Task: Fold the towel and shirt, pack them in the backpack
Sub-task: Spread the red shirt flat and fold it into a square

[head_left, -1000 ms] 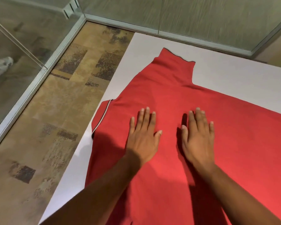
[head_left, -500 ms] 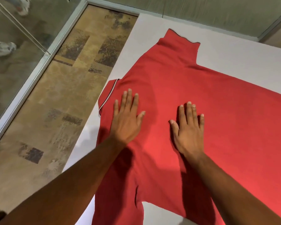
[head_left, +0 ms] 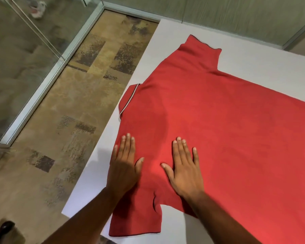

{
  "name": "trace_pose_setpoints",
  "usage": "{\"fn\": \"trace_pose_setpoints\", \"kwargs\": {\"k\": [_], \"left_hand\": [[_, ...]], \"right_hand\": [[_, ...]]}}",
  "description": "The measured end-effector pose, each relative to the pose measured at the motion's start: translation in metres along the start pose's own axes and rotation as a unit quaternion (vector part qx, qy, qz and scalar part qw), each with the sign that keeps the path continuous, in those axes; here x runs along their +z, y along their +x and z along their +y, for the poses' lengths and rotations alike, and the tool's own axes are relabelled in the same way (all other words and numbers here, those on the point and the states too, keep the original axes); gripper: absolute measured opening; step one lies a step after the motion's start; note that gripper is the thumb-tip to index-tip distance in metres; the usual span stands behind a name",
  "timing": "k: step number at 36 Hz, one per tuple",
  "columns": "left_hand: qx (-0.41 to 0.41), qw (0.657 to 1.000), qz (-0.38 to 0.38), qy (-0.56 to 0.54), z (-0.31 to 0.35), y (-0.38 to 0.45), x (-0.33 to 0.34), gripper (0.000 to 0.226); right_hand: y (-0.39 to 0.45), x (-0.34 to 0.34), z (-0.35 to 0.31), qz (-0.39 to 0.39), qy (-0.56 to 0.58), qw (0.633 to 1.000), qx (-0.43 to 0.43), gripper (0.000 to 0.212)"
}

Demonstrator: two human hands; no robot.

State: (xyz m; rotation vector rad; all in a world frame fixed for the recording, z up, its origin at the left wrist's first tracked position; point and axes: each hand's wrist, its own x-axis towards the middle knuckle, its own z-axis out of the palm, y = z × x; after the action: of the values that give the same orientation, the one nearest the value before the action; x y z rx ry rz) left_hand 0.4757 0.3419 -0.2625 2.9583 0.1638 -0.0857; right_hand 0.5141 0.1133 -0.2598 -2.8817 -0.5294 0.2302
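Two hands: both flat on the red shirt [head_left: 209, 124], fingers straight and together, gripping nothing.
Left hand [head_left: 124, 170]: lower centre of frame, palm pressed near the shirt's left edge, little finger at the cloth's border over the white table [head_left: 88, 184]; probably pinning and smoothing that side.
Right hand [head_left: 185, 170]: just right of the left, well inside the cloth, flat and spread slightly; likely pressing out wrinkles ahead of a fold.
Shirt position: spread back-up across centre and right of frame, running off the right edge; one sleeve at upper centre, the other at bottom centre.
Shirt look: plain red knit, mostly smooth, small pucker at the lower armpit; collar [head_left: 128, 101] with pale piping poking out at the left edge.
Stage, by judgement: flattening only, no fold made.
Towel, backpack: not in view.
Floor [head_left: 63, 120]: mottled tan, left of frame.
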Motion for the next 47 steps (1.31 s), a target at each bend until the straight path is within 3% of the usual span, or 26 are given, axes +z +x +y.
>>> {"fn": "trace_pose_setpoints", "kwargs": {"k": [5,17,24,27,34,39,47], "left_hand": [[0.023,0.999,0.048,0.003,-0.004,-0.007,0.001,0.072],[0.038,0.993,0.107,0.008,0.000,-0.027,-0.001,0.069],[0.093,0.992,0.088,-0.010,0.007,-0.038,0.006,0.063],[0.077,0.993,0.090,-0.007,0.013,-0.036,0.005,0.065],[0.034,0.999,-0.019,-0.004,0.036,-0.012,0.003,0.073],[-0.012,1.000,-0.027,-0.006,0.021,0.004,0.007,0.071],[-0.048,0.999,0.003,-0.014,0.009,0.007,0.005,0.072]], "right_hand": [[-0.007,-0.002,-0.003,-0.005,0.013,1.000,0.012,0.092],[-0.039,0.001,-0.015,-0.009,-0.006,0.998,-0.057,0.084],[-0.061,0.005,-0.022,-0.043,-0.014,0.994,-0.095,0.076],[-0.068,0.004,-0.016,-0.035,-0.010,0.996,-0.083,0.074],[-0.066,-0.002,-0.006,-0.001,0.005,1.000,-0.008,0.072],[-0.058,0.000,0.006,0.006,0.015,0.998,0.062,0.071],[-0.078,0.001,0.023,-0.005,0.007,0.999,0.043,0.067]]}}
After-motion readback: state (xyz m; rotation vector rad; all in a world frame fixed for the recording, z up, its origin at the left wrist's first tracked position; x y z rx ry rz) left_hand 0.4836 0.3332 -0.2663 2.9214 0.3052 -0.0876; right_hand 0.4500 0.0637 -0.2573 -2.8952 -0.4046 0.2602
